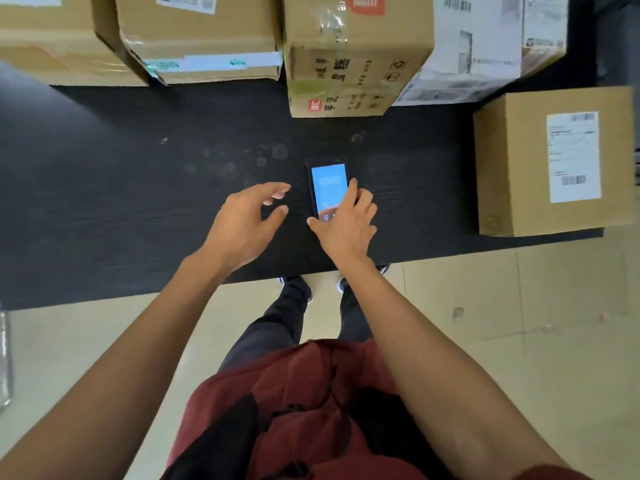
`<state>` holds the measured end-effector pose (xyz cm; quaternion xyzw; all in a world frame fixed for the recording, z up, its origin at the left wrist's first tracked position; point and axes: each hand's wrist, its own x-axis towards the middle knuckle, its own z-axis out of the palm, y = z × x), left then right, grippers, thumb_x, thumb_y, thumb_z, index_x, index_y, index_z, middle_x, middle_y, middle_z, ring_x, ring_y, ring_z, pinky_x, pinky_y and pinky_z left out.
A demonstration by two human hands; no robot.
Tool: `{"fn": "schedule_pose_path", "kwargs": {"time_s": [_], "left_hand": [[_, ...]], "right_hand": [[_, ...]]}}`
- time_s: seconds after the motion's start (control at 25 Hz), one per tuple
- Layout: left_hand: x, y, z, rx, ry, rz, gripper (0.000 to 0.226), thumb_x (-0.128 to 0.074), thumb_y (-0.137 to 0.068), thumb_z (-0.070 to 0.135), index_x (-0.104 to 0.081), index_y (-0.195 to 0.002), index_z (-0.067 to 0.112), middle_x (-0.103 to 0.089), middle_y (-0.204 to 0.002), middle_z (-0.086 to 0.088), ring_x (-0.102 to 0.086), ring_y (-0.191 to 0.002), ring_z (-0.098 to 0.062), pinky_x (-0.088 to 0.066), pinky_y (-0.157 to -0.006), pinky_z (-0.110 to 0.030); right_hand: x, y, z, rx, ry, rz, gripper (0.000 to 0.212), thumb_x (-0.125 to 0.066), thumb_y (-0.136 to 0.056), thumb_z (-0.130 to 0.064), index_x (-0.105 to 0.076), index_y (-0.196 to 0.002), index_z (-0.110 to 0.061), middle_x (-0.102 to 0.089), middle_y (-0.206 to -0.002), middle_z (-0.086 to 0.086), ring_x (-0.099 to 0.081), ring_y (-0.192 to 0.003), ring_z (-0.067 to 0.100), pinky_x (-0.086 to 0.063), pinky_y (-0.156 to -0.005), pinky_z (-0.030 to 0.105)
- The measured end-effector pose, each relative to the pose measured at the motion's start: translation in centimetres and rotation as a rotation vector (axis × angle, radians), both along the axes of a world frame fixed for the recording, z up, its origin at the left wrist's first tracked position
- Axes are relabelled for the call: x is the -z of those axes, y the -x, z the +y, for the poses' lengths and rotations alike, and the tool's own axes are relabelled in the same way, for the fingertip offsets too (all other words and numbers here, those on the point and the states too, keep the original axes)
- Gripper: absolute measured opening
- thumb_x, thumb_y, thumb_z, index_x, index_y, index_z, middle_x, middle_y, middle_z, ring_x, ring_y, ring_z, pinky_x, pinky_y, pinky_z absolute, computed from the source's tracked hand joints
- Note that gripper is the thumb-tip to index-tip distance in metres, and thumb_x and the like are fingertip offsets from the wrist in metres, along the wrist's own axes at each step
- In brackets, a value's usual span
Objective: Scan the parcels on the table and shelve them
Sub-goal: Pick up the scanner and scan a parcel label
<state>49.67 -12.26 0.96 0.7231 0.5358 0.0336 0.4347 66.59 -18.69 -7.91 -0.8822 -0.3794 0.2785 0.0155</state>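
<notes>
**Scanner in reach, parcels still waiting**

Nearest, the right hand [346,220] rests on the handheld scanner [329,188], forefinger on its lit blue screen and thumb at its lower edge — the device lies flat on the black desk [138,202]. The left hand [246,220] hovers just beside it, fingers spread, holding nothing. Further off, a labelled brown box [554,161] sits at the right edge, and more cartons [356,53] line the back — none look scanned or shelved yet.
</notes>
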Motion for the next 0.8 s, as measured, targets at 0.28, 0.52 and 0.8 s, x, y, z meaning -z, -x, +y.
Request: {"fn": "schedule_pose_path", "kwargs": {"time_s": [0.28, 0.52, 0.8], "left_hand": [[-0.3, 0.0, 0.5, -0.003, -0.01, -0.005, 0.039, -0.06, -0.1, 0.024, -0.059, -0.14, 0.024, -0.068, -0.125, 0.007, -0.061, -0.114, -0.01, -0.054, -0.096, -0.042], [-1.4, -3.6, 0.2, 0.009, -0.021, -0.069, 0.061, -0.061, -0.099, 0.028, -0.034, -0.152, 0.037, -0.066, -0.122, 0.016, -0.063, -0.108, -0.004, -0.056, -0.09, -0.041], [-1.6, -13.0, -1.8, 0.193, -0.045, -0.103, 0.061, -0.062, -0.098, 0.029, -0.036, -0.152, 0.038, -0.061, -0.135, 0.013, -0.063, -0.111, -0.013, -0.054, -0.097, -0.047]], "right_hand": [[-0.9, -2.4, 0.0, 0.095, -0.083, 0.209, 0.106, -0.087, -0.069, -0.034, -0.022, -0.152, -0.025, -0.045, -0.137, 0.005, -0.045, -0.126, 0.024, -0.045, -0.099, 0.049], [-4.8, -7.9, -2.6, 0.277, -0.206, 0.31, 0.106, -0.087, -0.068, -0.032, -0.024, -0.152, -0.027, -0.048, -0.136, 0.0, -0.049, -0.125, 0.02, -0.042, -0.106, 0.05], [-10.4, -17.3, -7.8, 0.455, -0.348, 0.269, 0.101, -0.09, -0.066, -0.034, -0.028, -0.146, -0.029, -0.045, -0.122, -0.011, -0.054, -0.119, 0.016, -0.056, -0.097, 0.044]]}}
